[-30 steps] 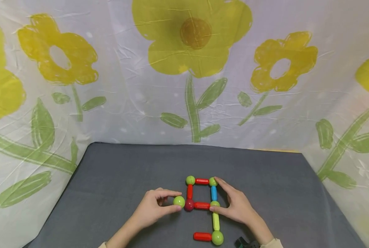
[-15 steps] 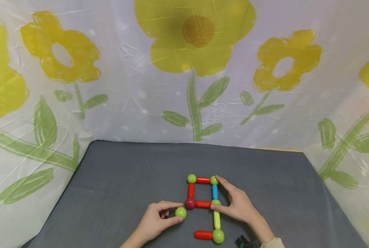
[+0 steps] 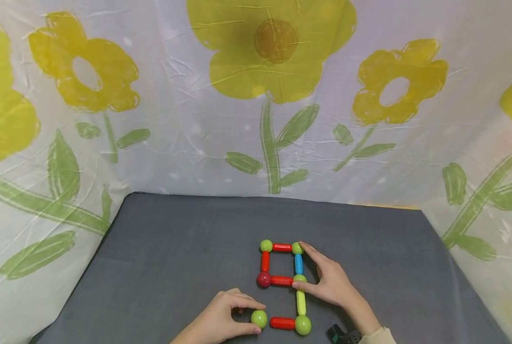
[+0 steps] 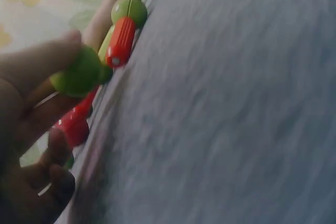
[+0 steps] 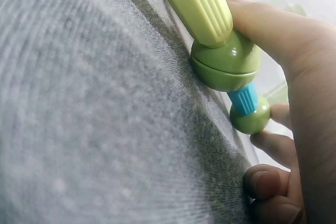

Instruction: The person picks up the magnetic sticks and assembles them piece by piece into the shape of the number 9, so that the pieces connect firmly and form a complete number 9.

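In the head view my left hand (image 3: 225, 317) pinches a loose green ball (image 3: 259, 318) between thumb and fingers. Just right of that ball lies the free end of a red rod (image 3: 282, 323), with a small gap between them. The rod belongs to a ball-and-stick figure: a square loop with a red ball (image 3: 263, 279) at one corner, and a yellow-green rod (image 3: 300, 303) running down to a lower green ball (image 3: 302, 325). My right hand (image 3: 331, 282) holds the figure's right side, its thumb at the middle green ball (image 5: 226, 64) and fingers at the upper green ball (image 5: 250, 115), spanning the blue rod (image 3: 298, 263).
A dark grey cloth (image 3: 187, 229) covers the table. Behind it hangs a white curtain (image 3: 174, 143) with yellow flowers. A black strap-like device (image 3: 342, 335) sits by my right wrist at the front edge.
My left hand has carried the green ball from beside the red ball down toward me, to the lower red rod's free end. The right hand stays on the figure.
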Tool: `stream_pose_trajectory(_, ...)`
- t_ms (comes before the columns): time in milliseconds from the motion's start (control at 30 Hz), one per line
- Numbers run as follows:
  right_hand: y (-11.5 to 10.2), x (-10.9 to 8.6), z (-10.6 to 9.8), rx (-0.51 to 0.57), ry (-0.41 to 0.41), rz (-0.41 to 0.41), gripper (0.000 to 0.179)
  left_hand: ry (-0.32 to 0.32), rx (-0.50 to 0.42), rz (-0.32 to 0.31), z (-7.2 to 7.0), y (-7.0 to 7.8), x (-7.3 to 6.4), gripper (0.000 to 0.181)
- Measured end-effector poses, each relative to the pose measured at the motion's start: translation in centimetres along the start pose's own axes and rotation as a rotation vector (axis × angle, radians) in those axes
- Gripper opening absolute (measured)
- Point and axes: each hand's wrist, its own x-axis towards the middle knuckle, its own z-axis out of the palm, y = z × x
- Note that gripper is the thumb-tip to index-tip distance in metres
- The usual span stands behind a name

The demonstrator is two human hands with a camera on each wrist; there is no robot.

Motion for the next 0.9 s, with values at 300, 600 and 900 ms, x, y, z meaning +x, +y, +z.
stream_pose_trajectory(300, 0.1, 0.0, 0.1, -0.006, 0.003, -0.001, 0.097, -0.036, 0.06, -0.016, 0.6, -0.2, 0.0, 0.038)
stream_pose_trajectory(600, -0.2, -0.1, 0.0, 0.021, 0.011, 0.001, 0.095, -0.061, 0.066, -0.068, 0.8, -0.1, 0.5, 0.038)
stream_pose_trajectory(900, -0.5, -0.8, -1.7, 0.286, 0.062, -0.092, 0.085, -0.08, 0.02, -0.115, 1.1, -0.4, 0.5, 0.036)
